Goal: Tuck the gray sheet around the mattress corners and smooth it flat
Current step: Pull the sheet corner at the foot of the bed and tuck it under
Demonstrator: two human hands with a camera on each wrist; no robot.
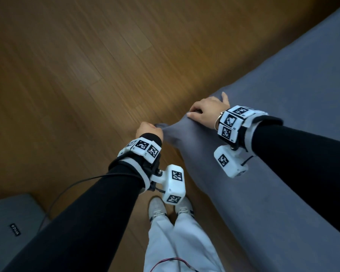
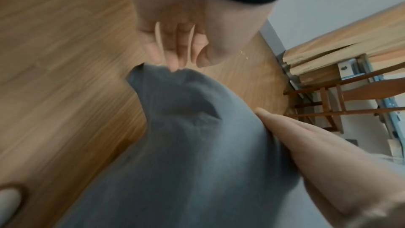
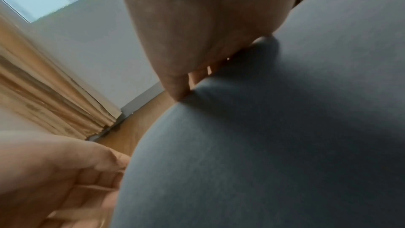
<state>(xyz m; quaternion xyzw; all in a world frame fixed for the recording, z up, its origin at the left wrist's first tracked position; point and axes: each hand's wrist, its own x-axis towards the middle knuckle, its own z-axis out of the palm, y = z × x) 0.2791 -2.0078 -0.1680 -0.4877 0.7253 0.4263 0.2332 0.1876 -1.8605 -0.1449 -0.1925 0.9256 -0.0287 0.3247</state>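
Observation:
The gray sheet (image 1: 283, 114) covers the mattress at the right of the head view. My left hand (image 1: 148, 129) pinches the sheet's corner, which is drawn out into a point (image 1: 162, 126) past the mattress corner, above the floor. The left wrist view shows its fingertips (image 2: 173, 65) holding that bunched tip of the sheet (image 2: 186, 127). My right hand (image 1: 204, 112) lies palm down on the sheet-covered mattress corner and presses it, with its fingers bending over the edge. Its fingertips (image 3: 179, 93) touch the sheet (image 3: 263, 145) in the right wrist view.
Wooden floor (image 1: 77, 75) lies left of the bed. A gray case (image 1: 14, 222) with a cable (image 1: 61, 193) sits at the lower left. My feet in white shoes (image 1: 157, 210) stand by the bed's edge. A wooden chair (image 2: 339, 96) and a curtain (image 3: 43, 96) stand further off.

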